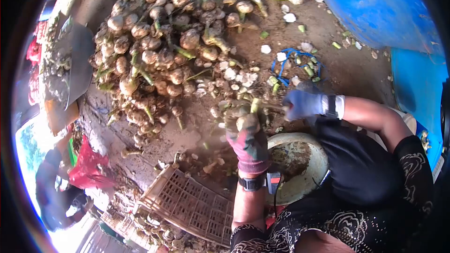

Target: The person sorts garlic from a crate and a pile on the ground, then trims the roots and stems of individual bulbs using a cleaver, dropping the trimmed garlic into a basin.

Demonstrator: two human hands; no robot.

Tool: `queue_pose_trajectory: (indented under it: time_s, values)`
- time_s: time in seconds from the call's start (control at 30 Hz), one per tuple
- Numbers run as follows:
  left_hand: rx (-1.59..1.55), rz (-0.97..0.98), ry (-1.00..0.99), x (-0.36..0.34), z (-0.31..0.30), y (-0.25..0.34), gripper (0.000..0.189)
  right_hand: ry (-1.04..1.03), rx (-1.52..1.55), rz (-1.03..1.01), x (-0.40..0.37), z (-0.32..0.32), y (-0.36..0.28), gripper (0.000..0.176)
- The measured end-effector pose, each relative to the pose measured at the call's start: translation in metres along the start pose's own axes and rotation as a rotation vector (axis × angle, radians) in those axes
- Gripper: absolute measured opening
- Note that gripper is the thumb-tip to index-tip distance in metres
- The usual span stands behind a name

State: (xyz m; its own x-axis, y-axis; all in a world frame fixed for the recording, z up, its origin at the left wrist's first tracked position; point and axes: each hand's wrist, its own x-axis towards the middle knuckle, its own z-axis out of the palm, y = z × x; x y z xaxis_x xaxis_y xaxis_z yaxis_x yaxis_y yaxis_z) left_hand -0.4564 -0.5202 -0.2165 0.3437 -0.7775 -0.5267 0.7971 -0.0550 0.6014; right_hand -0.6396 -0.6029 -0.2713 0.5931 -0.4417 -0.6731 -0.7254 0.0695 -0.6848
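Note:
My left hand, in a red and green work glove, is closed around a garlic bulb with a short green stem pointing up. My right hand, in a blue glove, is closed just to the right of it. From its fingers a thin, blurred tool reaches toward the stem; I cannot make out its kind. A large heap of soil-covered garlic bulbs lies on the ground beyond my hands. Cut stem pieces and white garlic scraps are scattered close by.
A pale round tub stands below my hands, beside my leg. A slatted plastic crate lies at the lower left. A blue strap is on the ground. Blue barrels stand at right. Another person is at far left near red netting.

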Motion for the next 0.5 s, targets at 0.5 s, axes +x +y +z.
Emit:
queue_pose_trajectory:
  time_s: [0.5]
  values:
    - [1.824, 0.195, 0.679, 0.183, -0.174, 0.093, 0.043, 0.124, -0.144, -0.132, -0.008, -0.02, -0.001, 0.028]
